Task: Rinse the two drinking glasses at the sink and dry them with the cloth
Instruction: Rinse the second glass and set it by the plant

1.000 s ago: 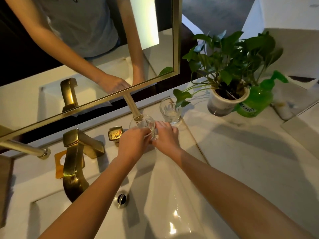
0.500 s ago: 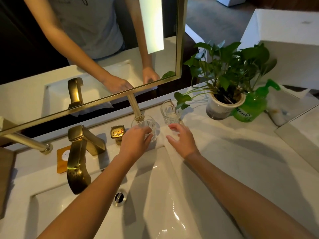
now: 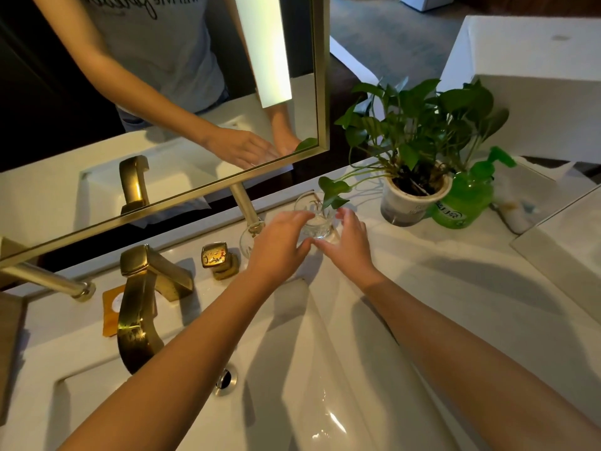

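Two clear drinking glasses stand on the white counter behind the sink. The first glass point(image 3: 246, 244) is by the mirror's brass post, partly hidden by my left hand. The second glass point(image 3: 314, 222) stands further right, under a trailing leaf. My left hand point(image 3: 276, 247) and my right hand point(image 3: 349, 244) are cupped around the second glass, one on each side. Their fingers are apart and the thumbs nearly meet in front of its base. The glass still rests on the counter. A white, cloth-like thing point(image 3: 533, 193) lies at the far right.
The white basin point(image 3: 292, 402) with its drain point(image 3: 224, 379) lies below my arms. A brass faucet point(image 3: 140, 304) and brass handle point(image 3: 218, 259) stand to the left. A potted plant point(image 3: 413, 200) and green pump bottle point(image 3: 465, 201) crowd the counter on the right. The mirror point(image 3: 162, 92) hangs behind.
My left hand let go of the first glass, which now stands on the counter, and moved right. Both hands now close in around the second glass.
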Motion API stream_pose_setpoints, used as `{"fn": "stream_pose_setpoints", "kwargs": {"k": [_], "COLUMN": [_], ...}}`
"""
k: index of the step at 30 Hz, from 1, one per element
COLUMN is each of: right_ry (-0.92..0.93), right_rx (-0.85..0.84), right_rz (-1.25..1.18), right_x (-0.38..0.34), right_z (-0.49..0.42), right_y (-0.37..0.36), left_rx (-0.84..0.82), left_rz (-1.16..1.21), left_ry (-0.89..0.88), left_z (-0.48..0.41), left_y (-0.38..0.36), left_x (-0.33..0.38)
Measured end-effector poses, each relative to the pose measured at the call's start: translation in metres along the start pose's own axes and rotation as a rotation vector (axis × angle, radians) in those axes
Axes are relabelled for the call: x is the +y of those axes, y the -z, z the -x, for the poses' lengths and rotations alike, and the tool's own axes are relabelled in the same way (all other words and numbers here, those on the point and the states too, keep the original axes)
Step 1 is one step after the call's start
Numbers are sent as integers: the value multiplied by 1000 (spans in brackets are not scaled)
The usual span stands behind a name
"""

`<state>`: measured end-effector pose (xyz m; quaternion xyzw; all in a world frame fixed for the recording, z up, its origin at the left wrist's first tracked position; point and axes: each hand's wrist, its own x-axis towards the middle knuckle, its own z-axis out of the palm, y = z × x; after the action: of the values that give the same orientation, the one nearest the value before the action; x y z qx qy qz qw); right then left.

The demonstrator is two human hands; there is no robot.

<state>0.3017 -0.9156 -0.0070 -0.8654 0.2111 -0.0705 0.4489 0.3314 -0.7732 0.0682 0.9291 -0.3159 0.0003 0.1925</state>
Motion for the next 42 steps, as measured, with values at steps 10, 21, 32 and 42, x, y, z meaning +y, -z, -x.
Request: {"fn": "stream_pose_setpoints", "kwargs": {"k": [10,21,32,42], "right_ry": [-58,-26,147,393], "right_rx": [32,6,-214,-315], "right_rz": [120,92,14,431], "right_x": [-3,-2,-4,-15], "right_z": [-5,11,67,96], "right_y": [-9,-7,-42,-51], "left_rx": [-48,-5,64,-49], "left_rz": [-95,2,4,-139], "left_ry": [-48,-33,96,129], "left_z": [-17,6,63,106], "left_y": [-30,-18,-7,-14], "left_x": [-5,-2,-40,-44]}}
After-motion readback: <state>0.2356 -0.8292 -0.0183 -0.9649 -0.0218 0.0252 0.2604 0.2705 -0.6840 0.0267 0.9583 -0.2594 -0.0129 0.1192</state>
